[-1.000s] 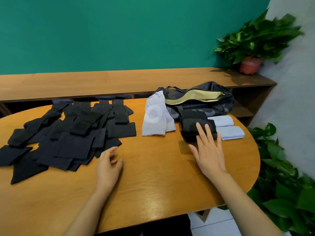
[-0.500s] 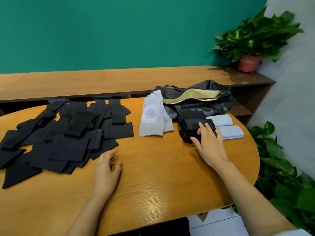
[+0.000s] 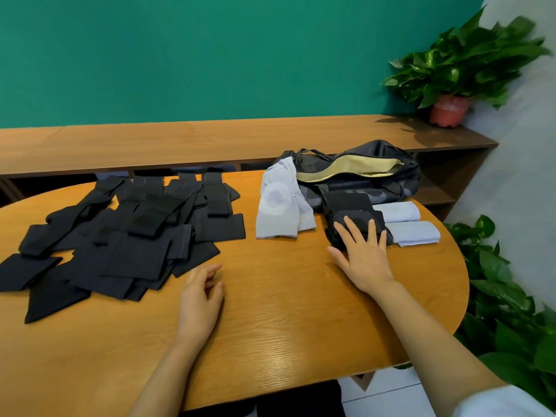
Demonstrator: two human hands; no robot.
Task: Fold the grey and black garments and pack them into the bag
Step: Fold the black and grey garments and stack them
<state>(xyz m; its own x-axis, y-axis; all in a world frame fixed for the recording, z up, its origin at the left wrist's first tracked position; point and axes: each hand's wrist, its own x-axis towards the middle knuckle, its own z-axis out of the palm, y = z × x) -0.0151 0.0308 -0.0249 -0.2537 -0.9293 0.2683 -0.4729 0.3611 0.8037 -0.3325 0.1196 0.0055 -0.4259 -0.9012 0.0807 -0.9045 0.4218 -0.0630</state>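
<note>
Presses right hand, fingers spread wide, on folded black stack at two o'clock; rests left hand, loosely open, on bare surface at six.

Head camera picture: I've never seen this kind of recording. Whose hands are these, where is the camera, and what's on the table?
There is no machine here: a person wears one wide-angle camera on the head, looking forward and down, so you see their own arms. The right hand lies flat, fingers straight, on a folded black stack in front of the open bag. The left hand rests loosely curled on the wooden table and holds nothing. To its left lies a spread of loose black pieces. A pale garment lies beside the bag, and two folded pale pieces sit right of the stack. Nothing is gripped.
</note>
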